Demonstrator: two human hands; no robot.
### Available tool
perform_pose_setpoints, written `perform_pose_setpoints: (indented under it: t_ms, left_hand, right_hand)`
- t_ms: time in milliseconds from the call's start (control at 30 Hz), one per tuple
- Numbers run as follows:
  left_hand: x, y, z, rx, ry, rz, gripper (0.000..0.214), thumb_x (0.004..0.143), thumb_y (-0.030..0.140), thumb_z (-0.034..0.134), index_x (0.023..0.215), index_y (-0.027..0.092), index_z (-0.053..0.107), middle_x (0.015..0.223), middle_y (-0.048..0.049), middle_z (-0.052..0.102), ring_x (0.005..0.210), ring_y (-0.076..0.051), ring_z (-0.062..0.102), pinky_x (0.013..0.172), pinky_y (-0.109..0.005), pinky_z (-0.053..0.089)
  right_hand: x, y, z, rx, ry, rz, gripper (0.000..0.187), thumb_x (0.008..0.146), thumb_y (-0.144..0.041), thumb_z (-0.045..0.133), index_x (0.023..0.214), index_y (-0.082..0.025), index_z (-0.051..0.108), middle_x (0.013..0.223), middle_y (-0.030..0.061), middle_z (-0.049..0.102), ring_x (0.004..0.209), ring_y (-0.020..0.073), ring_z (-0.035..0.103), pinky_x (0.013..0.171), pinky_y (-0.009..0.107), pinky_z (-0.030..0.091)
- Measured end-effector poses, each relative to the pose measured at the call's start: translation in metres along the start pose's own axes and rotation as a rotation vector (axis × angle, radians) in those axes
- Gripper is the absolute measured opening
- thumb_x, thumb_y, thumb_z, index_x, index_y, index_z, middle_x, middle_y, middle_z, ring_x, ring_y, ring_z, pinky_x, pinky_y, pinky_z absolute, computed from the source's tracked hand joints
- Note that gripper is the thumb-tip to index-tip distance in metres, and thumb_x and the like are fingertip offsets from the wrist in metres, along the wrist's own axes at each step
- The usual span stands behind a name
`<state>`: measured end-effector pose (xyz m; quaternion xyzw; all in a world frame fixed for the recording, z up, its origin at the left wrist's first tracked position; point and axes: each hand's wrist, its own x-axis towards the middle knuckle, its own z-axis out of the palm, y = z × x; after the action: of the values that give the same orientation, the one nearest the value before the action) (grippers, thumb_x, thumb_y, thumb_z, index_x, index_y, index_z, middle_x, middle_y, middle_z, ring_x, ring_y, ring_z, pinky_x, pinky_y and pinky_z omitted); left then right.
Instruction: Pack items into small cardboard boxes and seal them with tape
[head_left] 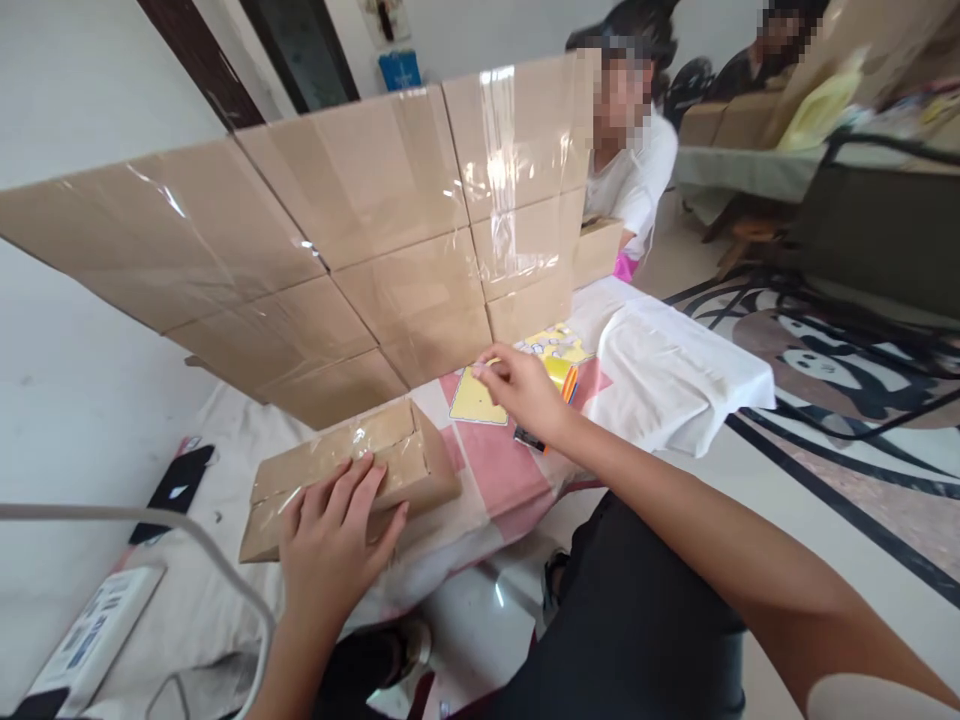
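Note:
My left hand [334, 530] rests on top of a taped cardboard box [390, 435], its fingers stretched out over the lid and side. Over the table, my right hand [529, 392] is closed, thumb and fingers brought together. Anything in that pinch is too small or hidden to make out. Just below it lies a pale yellow card [476, 400] with a dark outline. Beside the hand, partly covered by it, are a yellow and orange packet [562, 375] and a small black object [529, 440]. Behind them is a patterned yellow sheet [574, 345].
A tall taped cardboard partition [397, 220] stands across the table. Beyond it sits a person in a white shirt [652, 170]. A black phone-like object [176, 490], a white box [97, 640] and a grey cable [217, 560] are on the left. White cloth [675, 350] covers the right end.

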<state>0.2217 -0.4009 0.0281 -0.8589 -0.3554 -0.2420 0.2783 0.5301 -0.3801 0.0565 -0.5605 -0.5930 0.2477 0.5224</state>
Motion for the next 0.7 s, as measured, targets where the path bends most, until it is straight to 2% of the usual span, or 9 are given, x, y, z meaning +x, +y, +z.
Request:
perform_pose_setpoints:
  t_ms: [133, 267, 600, 700]
  left_hand:
    - [0.004, 0.001, 0.000, -0.009, -0.002, -0.006, 0.048, 0.084, 0.041, 0.074, 0.124, 0.019, 0.062, 0.128, -0.0111, 0.073, 0.112, -0.034, 0.068, 0.093, -0.043, 0.043]
    - [0.007, 0.000, 0.001, -0.006, 0.004, 0.001, 0.049, 0.082, 0.040, 0.076, 0.124, 0.018, 0.062, 0.124, -0.0118, 0.075, 0.110, -0.033, 0.070, 0.090, -0.042, 0.045]
    - [0.011, -0.002, 0.000, -0.032, -0.049, 0.004, 0.049, 0.083, 0.038, 0.075, 0.124, 0.017, 0.062, 0.124, -0.0146, 0.074, 0.109, -0.034, 0.070, 0.087, -0.041, 0.045]
    - [0.012, -0.001, -0.002, -0.062, -0.073, -0.010, 0.047, 0.085, 0.038, 0.071, 0.126, 0.017, 0.061, 0.125, -0.0157, 0.073, 0.111, -0.034, 0.069, 0.089, -0.042, 0.044]
  right_hand:
    - [-0.016, -0.010, 0.038, -0.236, -0.267, 0.050, 0.012, 0.100, -0.023, 0.052, 0.106, -0.018, 0.061, 0.076, 0.0012, 0.069, 0.071, 0.0165, 0.063, 0.064, 0.026, 0.035]
    - [-0.021, 0.003, 0.052, -0.377, -0.367, 0.099, 0.012, 0.097, -0.023, 0.054, 0.098, -0.018, 0.065, 0.085, 0.0053, 0.073, 0.080, 0.0188, 0.066, 0.062, 0.027, 0.031]
    - [-0.031, 0.012, 0.067, -0.248, -0.431, 0.041, 0.016, 0.088, -0.015, 0.057, 0.089, -0.018, 0.073, 0.075, 0.0024, 0.070, 0.068, 0.0150, 0.060, 0.059, 0.026, 0.030]
    - [-0.045, 0.009, 0.064, -0.091, -0.495, 0.075, 0.025, 0.085, -0.012, 0.058, 0.103, -0.014, 0.075, 0.069, 0.0009, 0.068, 0.065, 0.0134, 0.059, 0.060, 0.025, 0.035]
